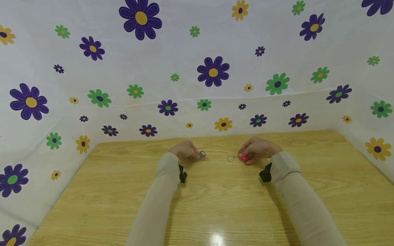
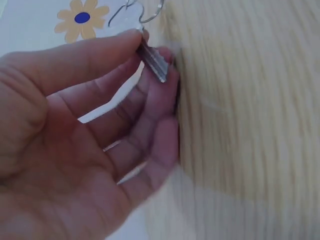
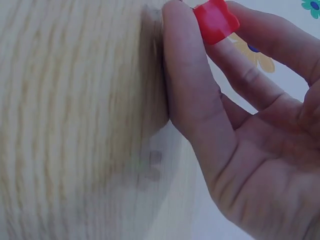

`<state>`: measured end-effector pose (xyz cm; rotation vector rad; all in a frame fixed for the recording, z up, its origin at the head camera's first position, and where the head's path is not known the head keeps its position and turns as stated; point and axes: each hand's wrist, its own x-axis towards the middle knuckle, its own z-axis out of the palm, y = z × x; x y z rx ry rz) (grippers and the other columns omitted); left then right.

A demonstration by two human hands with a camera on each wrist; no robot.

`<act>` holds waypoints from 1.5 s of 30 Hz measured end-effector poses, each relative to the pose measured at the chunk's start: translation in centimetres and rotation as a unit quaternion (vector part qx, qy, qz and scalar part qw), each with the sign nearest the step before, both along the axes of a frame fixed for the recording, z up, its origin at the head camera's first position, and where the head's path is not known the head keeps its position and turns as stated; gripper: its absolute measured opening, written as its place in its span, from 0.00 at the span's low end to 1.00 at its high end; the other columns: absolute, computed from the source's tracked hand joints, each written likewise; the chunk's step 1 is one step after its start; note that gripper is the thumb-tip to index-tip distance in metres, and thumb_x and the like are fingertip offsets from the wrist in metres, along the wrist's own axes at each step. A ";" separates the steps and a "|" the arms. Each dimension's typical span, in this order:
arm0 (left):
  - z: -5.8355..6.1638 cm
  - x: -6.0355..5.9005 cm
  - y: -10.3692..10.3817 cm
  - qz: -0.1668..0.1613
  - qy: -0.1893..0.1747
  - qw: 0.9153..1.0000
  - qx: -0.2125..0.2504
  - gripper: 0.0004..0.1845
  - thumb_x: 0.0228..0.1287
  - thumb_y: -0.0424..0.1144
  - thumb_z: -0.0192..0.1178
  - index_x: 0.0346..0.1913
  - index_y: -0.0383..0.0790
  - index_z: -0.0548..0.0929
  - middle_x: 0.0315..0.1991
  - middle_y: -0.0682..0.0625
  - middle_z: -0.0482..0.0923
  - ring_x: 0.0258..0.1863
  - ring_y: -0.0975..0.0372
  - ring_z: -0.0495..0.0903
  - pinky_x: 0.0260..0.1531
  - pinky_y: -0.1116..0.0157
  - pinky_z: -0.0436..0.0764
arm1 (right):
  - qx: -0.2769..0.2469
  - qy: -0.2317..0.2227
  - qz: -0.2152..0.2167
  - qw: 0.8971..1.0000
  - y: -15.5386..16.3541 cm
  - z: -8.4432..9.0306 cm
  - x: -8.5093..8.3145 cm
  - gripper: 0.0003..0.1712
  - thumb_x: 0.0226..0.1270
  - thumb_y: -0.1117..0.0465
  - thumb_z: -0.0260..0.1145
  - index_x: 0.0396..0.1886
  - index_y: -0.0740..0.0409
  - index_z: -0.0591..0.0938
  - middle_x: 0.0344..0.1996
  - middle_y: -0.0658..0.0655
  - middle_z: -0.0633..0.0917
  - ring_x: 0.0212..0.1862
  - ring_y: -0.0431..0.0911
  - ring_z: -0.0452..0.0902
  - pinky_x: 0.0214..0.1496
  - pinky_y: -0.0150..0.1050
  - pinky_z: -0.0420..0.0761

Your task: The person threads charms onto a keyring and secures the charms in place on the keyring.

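Observation:
In the head view my left hand (image 1: 184, 150) is near the far side of the table, pinching a small metal key (image 2: 156, 64) between thumb and fingers. Wire-like metal loops (image 2: 152, 16) hang at the key's upper end in the left wrist view. Across a short gap, my right hand (image 1: 260, 149) pinches a small red-pink keychain charm (image 3: 216, 21) with a lobed edge. A thin metal ring (image 1: 231, 158) sticks out from that charm toward the left hand. Part of the charm is hidden behind the right fingers.
Both hands are low over a light wood-grain table (image 1: 212, 198). A white cloth (image 1: 172, 54) printed with purple, green and yellow flowers stands behind the table and along its sides. Dark wrist mounts (image 1: 266, 173) sit below the cuffs.

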<state>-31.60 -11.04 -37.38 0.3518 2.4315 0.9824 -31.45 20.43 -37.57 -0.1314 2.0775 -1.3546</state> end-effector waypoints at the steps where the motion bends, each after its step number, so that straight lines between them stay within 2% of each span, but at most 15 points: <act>1: 0.0 0.0 -0.2 -0.001 -0.006 1.000 0.012 0.10 0.70 0.28 0.61 0.48 0.24 0.86 0.42 0.42 0.86 0.34 0.63 0.80 0.45 0.67 0.81 | -0.001 -0.001 0.000 1.000 0.1 0.0 0.0 0.15 0.69 0.72 0.63 0.52 0.76 0.80 0.33 0.58 0.84 0.32 0.45 0.79 0.41 0.39 0.87; 4: -0.4 0.0 -0.8 0.014 -0.043 0.997 0.070 0.09 0.72 0.25 0.57 0.48 0.21 0.84 0.37 0.41 0.87 0.32 0.62 0.83 0.39 0.67 0.84 | -0.004 0.003 0.005 1.000 0.1 0.1 -0.1 0.14 0.69 0.72 0.63 0.52 0.77 0.79 0.35 0.59 0.84 0.34 0.46 0.80 0.42 0.39 0.87; 8: -1.1 -0.1 -1.3 0.052 -0.097 0.984 0.143 0.13 0.72 0.22 0.54 0.56 0.19 0.77 0.34 0.40 0.86 0.30 0.61 0.86 0.34 0.68 0.86 | -0.007 0.007 0.008 1.000 0.1 0.1 -0.3 0.13 0.69 0.73 0.62 0.51 0.76 0.80 0.35 0.59 0.86 0.35 0.47 0.81 0.42 0.40 0.87; 12: -1.3 -0.1 -1.5 0.058 -0.113 0.977 0.171 0.18 0.70 0.21 0.54 0.61 0.19 0.74 0.37 0.38 0.87 0.31 0.60 0.87 0.36 0.66 0.87 | -0.020 -0.004 0.016 1.000 0.2 0.1 -0.3 0.17 0.68 0.74 0.61 0.55 0.78 0.78 0.34 0.60 0.86 0.35 0.47 0.83 0.43 0.41 0.87; 16: -1.3 -0.3 -1.4 0.047 -0.127 0.971 0.195 0.17 0.68 0.19 0.53 0.59 0.20 0.74 0.39 0.37 0.86 0.33 0.58 0.87 0.38 0.65 0.87 | -0.034 -0.012 0.028 0.999 0.4 0.1 -0.1 0.20 0.69 0.74 0.60 0.59 0.79 0.75 0.34 0.60 0.85 0.36 0.48 0.84 0.43 0.41 0.87; 19: -1.2 -0.4 -1.4 0.047 -0.143 0.966 0.211 0.18 0.67 0.18 0.52 0.60 0.21 0.71 0.41 0.36 0.85 0.34 0.57 0.87 0.37 0.65 0.87 | -0.049 -0.019 0.033 0.998 0.5 0.1 -0.2 0.20 0.70 0.74 0.59 0.60 0.79 0.74 0.35 0.61 0.85 0.36 0.48 0.84 0.43 0.41 0.87; 23: -1.0 -0.4 -1.3 0.051 -0.160 0.960 0.224 0.25 0.68 0.16 0.51 0.68 0.23 0.65 0.47 0.33 0.82 0.35 0.56 0.88 0.36 0.65 0.87 | -0.071 -0.031 0.030 0.997 0.5 0.1 -0.3 0.17 0.70 0.74 0.58 0.56 0.77 0.75 0.37 0.63 0.86 0.37 0.49 0.84 0.44 0.42 0.87; 27: -0.8 -0.2 -1.1 0.044 -0.166 0.957 0.235 0.29 0.68 0.15 0.51 0.72 0.26 0.65 0.50 0.33 0.77 0.38 0.54 0.87 0.36 0.65 0.87 | -0.076 -0.024 0.031 0.996 0.4 0.0 -0.3 0.13 0.69 0.73 0.57 0.51 0.73 0.76 0.40 0.63 0.85 0.37 0.50 0.83 0.45 0.44 0.87; 32: -0.8 0.1 -0.7 0.027 -0.155 0.955 0.250 0.26 0.67 0.15 0.51 0.68 0.22 0.69 0.52 0.33 0.78 0.40 0.54 0.87 0.39 0.65 0.87 | -0.099 -0.026 0.032 0.994 0.5 -0.5 -0.1 0.09 0.68 0.75 0.54 0.46 0.70 0.76 0.43 0.64 0.85 0.39 0.51 0.82 0.48 0.46 0.87; 37: -1.2 0.3 -0.5 0.036 -0.144 0.955 0.255 0.23 0.68 0.15 0.52 0.65 0.20 0.73 0.56 0.31 0.79 0.39 0.56 0.88 0.40 0.67 0.86 | -0.143 -0.041 0.053 0.987 0.7 -1.2 -0.2 0.07 0.69 0.77 0.52 0.42 0.67 0.75 0.43 0.64 0.85 0.38 0.50 0.82 0.51 0.47 0.85; 41: -1.2 0.5 -0.3 0.042 -0.140 0.955 0.257 0.21 0.68 0.15 0.52 0.63 0.19 0.75 0.53 0.31 0.80 0.38 0.57 0.87 0.40 0.67 0.86 | -0.157 -0.041 0.065 0.985 0.8 -1.2 -0.1 0.06 0.74 0.75 0.51 0.42 0.67 0.74 0.42 0.64 0.86 0.37 0.47 0.82 0.50 0.45 0.86; 45: -1.2 0.7 -0.1 0.050 -0.135 0.956 0.257 0.18 0.69 0.16 0.53 0.60 0.18 0.77 0.47 0.33 0.84 0.36 0.58 0.87 0.40 0.67 0.86 | -0.135 -0.035 0.036 0.990 0.6 -0.9 0.2 0.06 0.78 0.72 0.52 0.40 0.67 0.75 0.38 0.62 0.86 0.34 0.45 0.81 0.46 0.41 0.87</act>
